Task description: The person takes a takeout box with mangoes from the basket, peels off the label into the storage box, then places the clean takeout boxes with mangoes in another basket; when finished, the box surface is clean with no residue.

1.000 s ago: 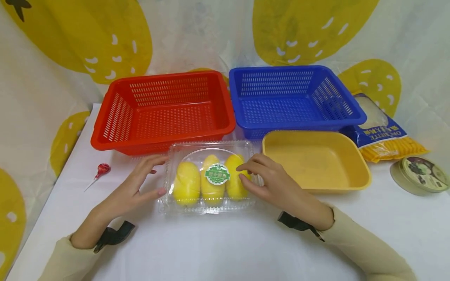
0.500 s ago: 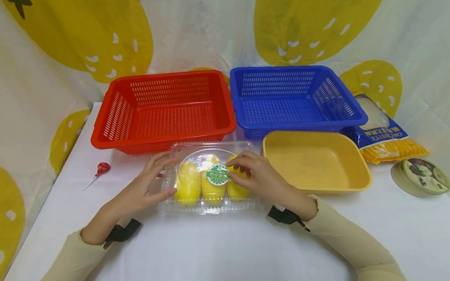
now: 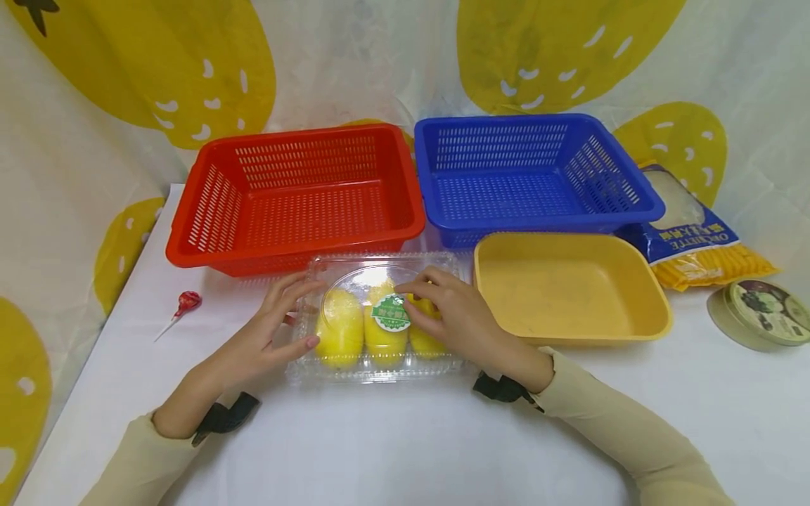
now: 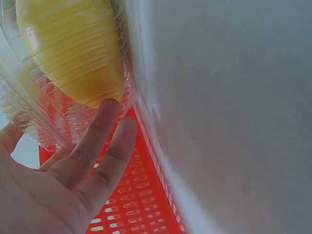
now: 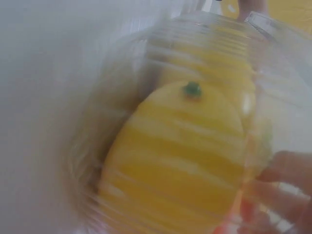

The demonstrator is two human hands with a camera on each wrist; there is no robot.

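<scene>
A clear plastic clamshell box lies in front of the red basket. Under its lid are three yellow mango-shaped fruits, and a round green-and-white sticker sits on top. My left hand lies along the box's left side with thumb and fingers spread; in the left wrist view its straight fingertips reach the box wall. Over the lid's right part is my right hand, index finger and thumb tips apart at the sticker's right edge. The right wrist view is blurred and shows one fruit through the plastic.
Behind the box stand a red basket and a blue basket. A yellow tub is right of the box, with a blue-and-yellow bag and a round tin farther right. A red lollipop lies at left.
My right hand has moved left across the lid, from the right fruit to the sticker's edge. My left hand has shifted slightly right, closer against the box.
</scene>
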